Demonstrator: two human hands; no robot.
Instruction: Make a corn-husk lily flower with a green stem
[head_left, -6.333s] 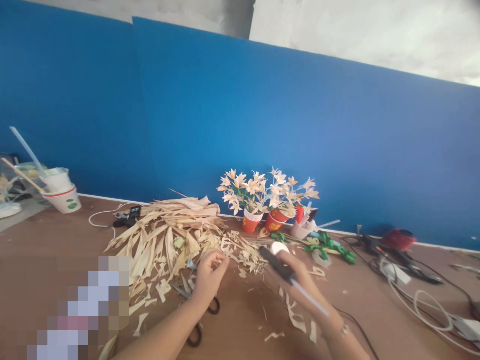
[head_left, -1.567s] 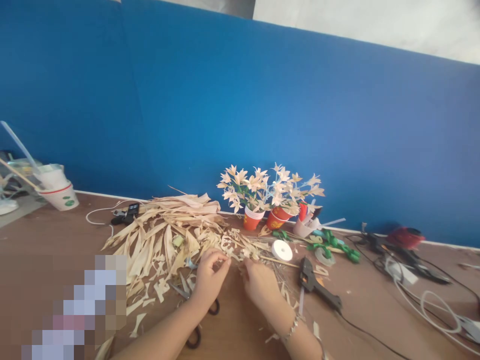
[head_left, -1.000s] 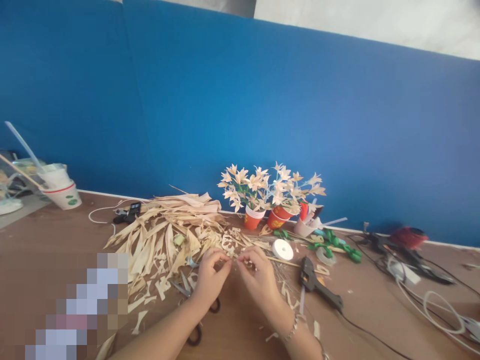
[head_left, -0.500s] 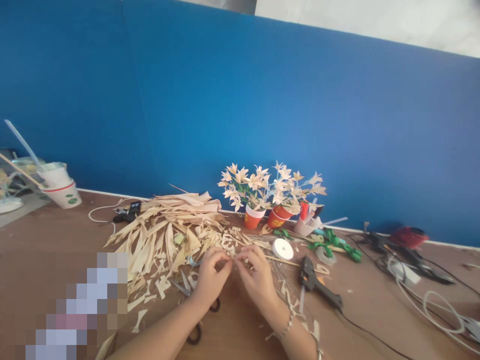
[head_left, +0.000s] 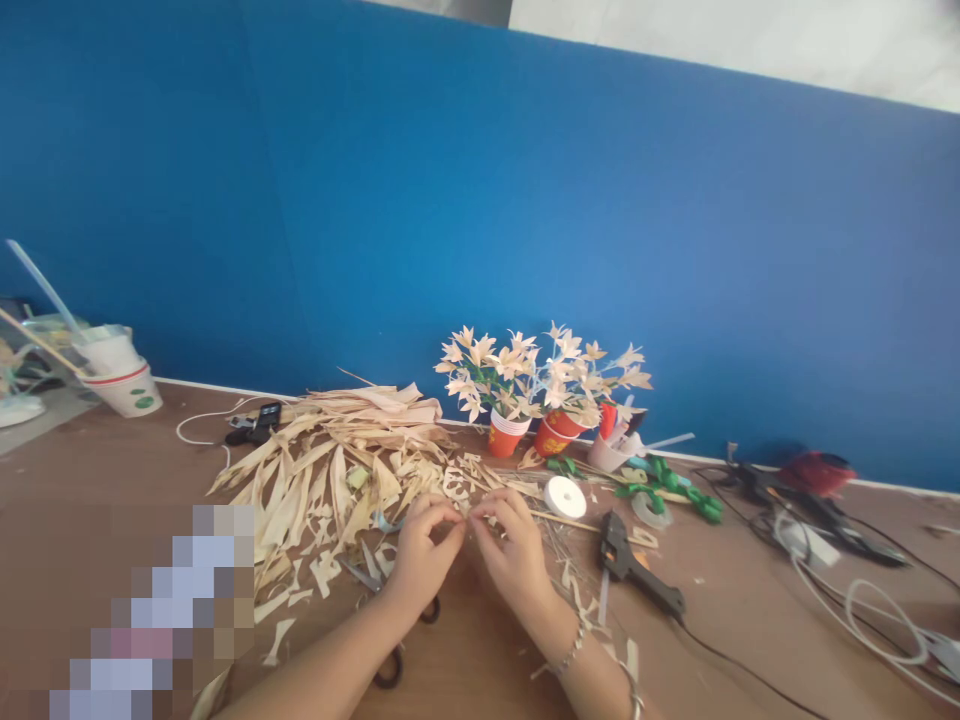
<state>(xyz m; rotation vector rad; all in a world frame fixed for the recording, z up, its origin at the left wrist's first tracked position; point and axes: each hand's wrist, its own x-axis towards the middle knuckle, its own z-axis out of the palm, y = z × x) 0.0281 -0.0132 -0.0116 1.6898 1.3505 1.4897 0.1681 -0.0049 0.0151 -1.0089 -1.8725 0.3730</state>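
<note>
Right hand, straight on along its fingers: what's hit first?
Likely the left hand: its fingers sit just ahead of the right hand's. Depth makes it unclear whether they touch.

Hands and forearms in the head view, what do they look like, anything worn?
The left hand and right hand are ungloved; the forearms show no sleeves. A silvery, chain-like bracelet circles the right wrist, with another silvery band farther up.

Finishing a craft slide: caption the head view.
Left hand and right hand close together before pale flowers, glue gun at right.
</note>
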